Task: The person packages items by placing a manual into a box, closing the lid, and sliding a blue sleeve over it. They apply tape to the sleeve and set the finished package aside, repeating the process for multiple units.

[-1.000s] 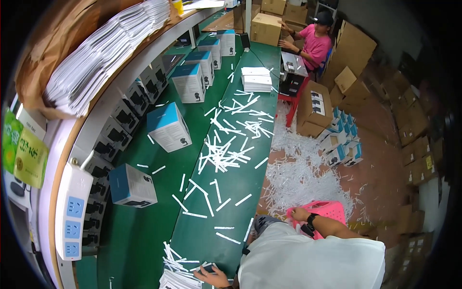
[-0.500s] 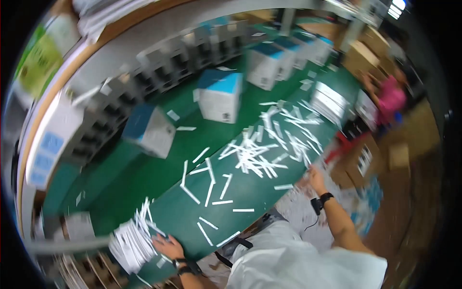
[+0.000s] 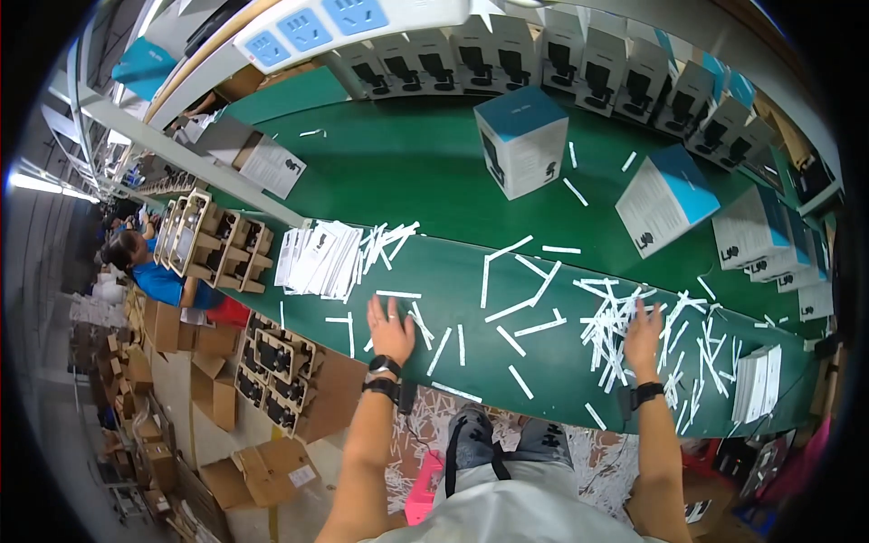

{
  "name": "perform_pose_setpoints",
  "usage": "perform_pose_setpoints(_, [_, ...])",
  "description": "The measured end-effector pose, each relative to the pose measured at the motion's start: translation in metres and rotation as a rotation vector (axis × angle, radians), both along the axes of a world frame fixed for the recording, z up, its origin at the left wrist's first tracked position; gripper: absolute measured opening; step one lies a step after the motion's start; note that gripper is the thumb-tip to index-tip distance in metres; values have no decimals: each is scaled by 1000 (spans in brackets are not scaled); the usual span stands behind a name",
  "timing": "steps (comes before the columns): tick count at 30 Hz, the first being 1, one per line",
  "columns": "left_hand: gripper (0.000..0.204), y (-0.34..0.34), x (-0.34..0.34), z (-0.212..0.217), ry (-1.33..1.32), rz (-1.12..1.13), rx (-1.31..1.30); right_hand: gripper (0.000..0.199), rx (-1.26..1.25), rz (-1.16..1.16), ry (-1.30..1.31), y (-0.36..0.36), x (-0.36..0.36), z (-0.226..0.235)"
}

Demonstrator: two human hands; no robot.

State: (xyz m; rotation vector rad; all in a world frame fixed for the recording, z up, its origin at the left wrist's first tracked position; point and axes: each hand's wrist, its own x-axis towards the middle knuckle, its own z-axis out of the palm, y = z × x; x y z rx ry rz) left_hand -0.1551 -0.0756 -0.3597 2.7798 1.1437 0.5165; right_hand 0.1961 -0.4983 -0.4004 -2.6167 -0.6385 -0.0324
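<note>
In the head view, your left hand (image 3: 391,333) is over the near part of the green tabletop (image 3: 448,271), palm down with the fingers spread, the fingertips just beside a lone paper strip (image 3: 399,294). Whether they press on the surface is hard to tell. Your right hand (image 3: 644,340) reaches into the dense heap of white paper strips (image 3: 605,328), its fingers extended; what lies under the fingertips is hidden, so I can't tell if you pinch any.

The strips are mostly right of centre, with loose ones strewn between your hands and more piled against the stack of printed leaflets (image 3: 317,260) on your left. A smaller leaflet stack (image 3: 759,384) stands beyond the heap on your right.

For handling the strips, I'd keep both palms low and flat and use the sides of your hands, since thin paper probably slips under lifted fingertips. Work your left hand away from the leaflet stack so its sheets don't fan out, and keep your right short of the smaller one. Mind the near edge: strips pushed over it would likely join the shredded paper (image 3: 597,471) on the floor.
</note>
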Motion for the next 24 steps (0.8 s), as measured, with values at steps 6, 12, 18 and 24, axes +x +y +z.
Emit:
perform_pose_setpoints(6, [60,105,40,7,50,-105,20,53,-104,355,5,65,-110,40])
perform_pose_setpoints(12, [63,189,68,-27,74,-100,-88,48,30,435,146,118,-149,83])
perform_pose_setpoints(18, [52,65,9,-9,16,-360,-246,42,-86,66,-137,179,-123,50])
perform_pose_setpoints(24, [51,176,-65,51,-250,-178,-24,27,314,507,221,348,-266,114])
